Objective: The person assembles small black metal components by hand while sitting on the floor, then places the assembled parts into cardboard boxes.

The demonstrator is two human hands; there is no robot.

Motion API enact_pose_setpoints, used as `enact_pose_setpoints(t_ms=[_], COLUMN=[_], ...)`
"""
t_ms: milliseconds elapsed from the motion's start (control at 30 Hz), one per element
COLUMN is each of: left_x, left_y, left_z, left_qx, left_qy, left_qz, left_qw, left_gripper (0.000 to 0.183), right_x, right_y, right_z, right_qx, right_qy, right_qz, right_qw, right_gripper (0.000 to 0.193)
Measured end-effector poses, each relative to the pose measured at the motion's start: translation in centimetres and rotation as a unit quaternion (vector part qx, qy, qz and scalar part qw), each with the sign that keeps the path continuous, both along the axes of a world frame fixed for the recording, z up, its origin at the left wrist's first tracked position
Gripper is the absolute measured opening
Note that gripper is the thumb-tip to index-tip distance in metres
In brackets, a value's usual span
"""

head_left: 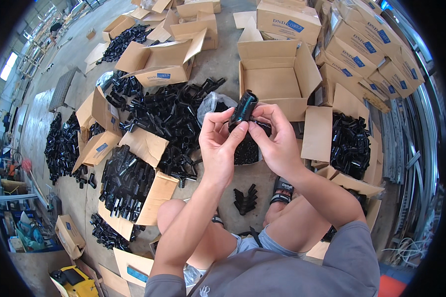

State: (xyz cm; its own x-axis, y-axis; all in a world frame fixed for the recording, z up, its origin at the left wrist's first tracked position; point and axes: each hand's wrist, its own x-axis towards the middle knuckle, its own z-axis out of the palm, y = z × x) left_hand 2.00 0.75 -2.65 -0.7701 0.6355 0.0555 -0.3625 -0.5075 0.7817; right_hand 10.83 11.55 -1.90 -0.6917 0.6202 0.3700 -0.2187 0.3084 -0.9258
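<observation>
I view the grip from above. Left hand (pixel 220 141): fingers curled, closed on the black fitting (pixel 245 105) from its 9 o'clock side, thumb pressed near the lower end. Right hand (pixel 277 141): closed at the lower end from the 4 o'clock side, its thumb tip just beside the left thumb tip.

The fitting sits between the two hands. Its tubular upper part projects above both thumbs and tilts toward 1 o'clock, its round end uncovered. The lower part is largely hidden by the fingers; I cannot tell whether the dark section beneath the right fingers belongs to it.

Positions about the grip, clock centre at the thumbs:
- 6 o'clock, directly below: a mass of small black parts (pixel 247 152), partly covered by the hands. Farther out, a small cluster of fittings (pixel 245 199) lies on the floor (pixel 222 197).
- 10 o'clock: a clear plastic bag (pixel 214 103), near the left hand; beyond it, a large heap of black fittings (pixel 171 111).
- 8 o'clock: an open carton of fittings (pixel 126 183).
- 1 o'clock: an open carton (pixel 272 81).
- 3 o'clock: loose fittings in another carton (pixel 318 133).
</observation>
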Motion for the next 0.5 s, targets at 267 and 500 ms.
enact_pose_setpoints(t_ms=[267,500], left_x=[0.4,2.9], left_y=[0.9,0.8], left_z=[0.6,1.4], left_qx=[-0.07,-0.132], left_qy=[0.1,0.148], left_qz=[0.004,-0.091], left_qw=[0.993,0.976], left_gripper=[0.034,0.033], right_x=[0.6,6.5], right_y=[0.4,2.6], right_z=[0.8,3.6], right_qx=[-0.193,-0.235], right_qy=[0.025,-0.086], right_qz=[0.044,0.086], right_qw=[0.98,0.964], right_gripper=[0.029,0.03])
